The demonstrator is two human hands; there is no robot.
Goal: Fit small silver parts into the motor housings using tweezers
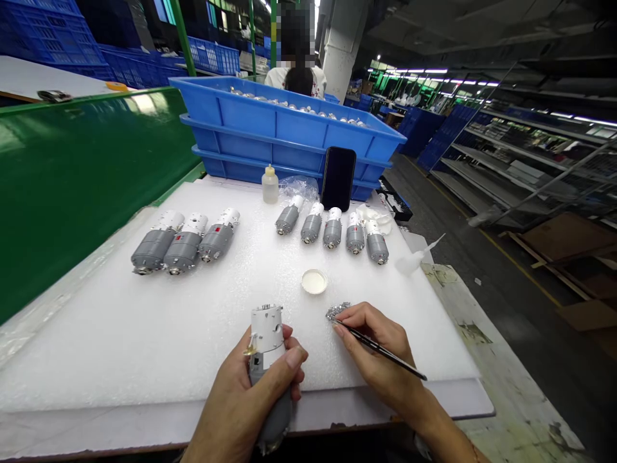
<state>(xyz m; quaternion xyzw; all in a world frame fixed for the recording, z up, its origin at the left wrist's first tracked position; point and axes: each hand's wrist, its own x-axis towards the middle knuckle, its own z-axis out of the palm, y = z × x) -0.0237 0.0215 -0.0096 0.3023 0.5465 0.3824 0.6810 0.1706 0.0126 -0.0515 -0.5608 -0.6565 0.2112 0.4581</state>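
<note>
- Near the front edge of the white foam pad (pixel 144 334), I am holding a gear motor (pixel 267 334) in my left hand (pixel 241 399). My fingers and thumb are wrapping closed around its grey body.
- I am keeping the motor's long axis roughly upright. Its white cap is pointing up and away from me, its grey end is dropping below my palm, and a small brass-coloured part is showing at the cap's left side.
- I am pinching a pair of dark tweezers (pixel 385 352) in my right hand (pixel 380 366), with thumb and fingers closed on them. Their back end is trailing toward my wrist and their tips are pointing up and to the left.
- The tips are touching, or just about touching, a little heap of small silvery parts (pixel 335 311) on the foam. I cannot tell whether they are gripping one.
- That heap is lying just right of the motor's cap and a little beyond it, between my two hands. It is nearer my right hand.
- A small white dish (pixel 314 281) is sitting just beyond the heap.
- Farther back, five small motors (pixel 332 231) are lying in a row, with three bigger ones (pixel 183 247) to their left.
- A phone (pixel 338 178) is leaning against stacked blue crates (pixel 289 128) at the back of the counter (pixel 506 386), and a small bottle (pixel 270 185) is standing beside it.
</note>
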